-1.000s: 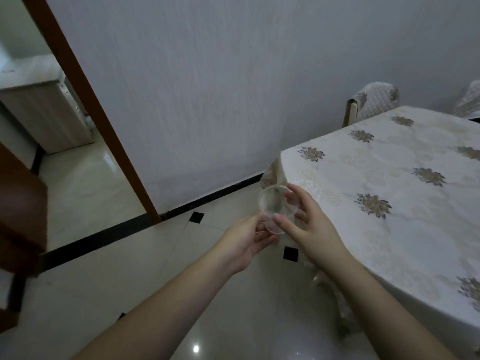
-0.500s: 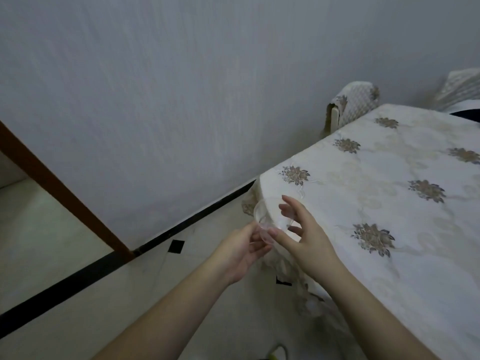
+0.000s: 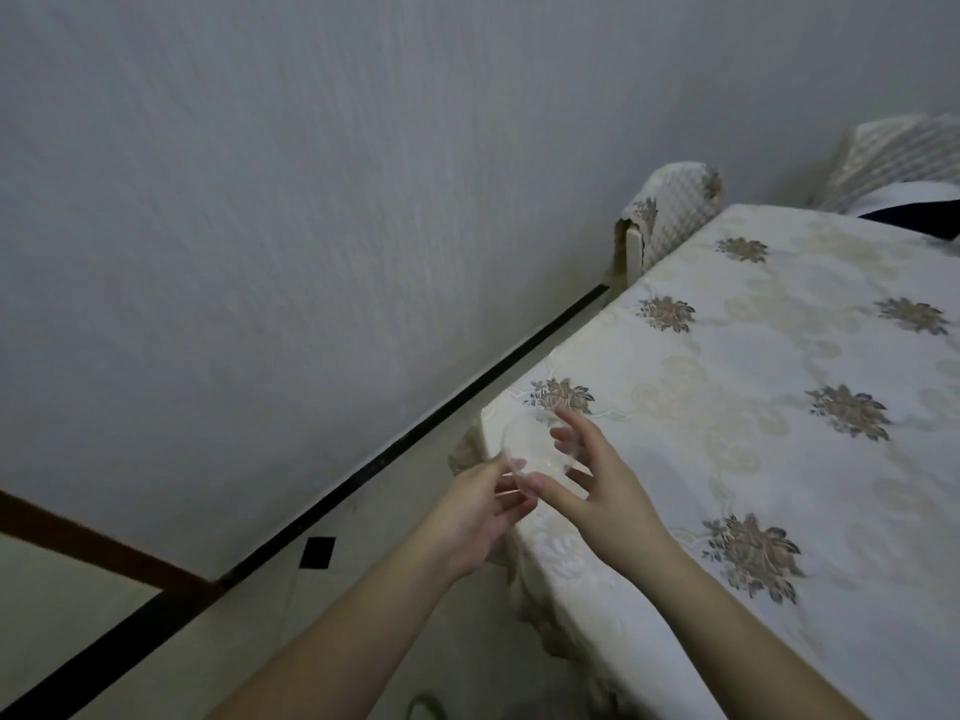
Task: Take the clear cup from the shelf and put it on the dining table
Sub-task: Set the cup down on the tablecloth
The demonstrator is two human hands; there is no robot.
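Note:
The clear cup [image 3: 530,449] is a see-through plastic cup, hard to make out against the cloth. It hangs above the near left corner of the dining table [image 3: 779,485], which has a cream cloth with brown flower prints. My right hand [image 3: 592,480] holds the cup from the right, thumb at the lower rim and fingers along its side. My left hand [image 3: 483,511] touches it from below left with its fingertips. Whether the cup touches the cloth I cannot tell.
A grey wall [image 3: 311,226] runs close along the table's left side, with a black skirting strip [image 3: 415,439] at the floor. Two covered chairs [image 3: 670,210] stand at the table's far end. A brown door frame [image 3: 104,553] is at the lower left.
The view has swung right and closer to the table; the doorway has slid out to the left. Both hands have carried the cup from beside the table corner to above it.

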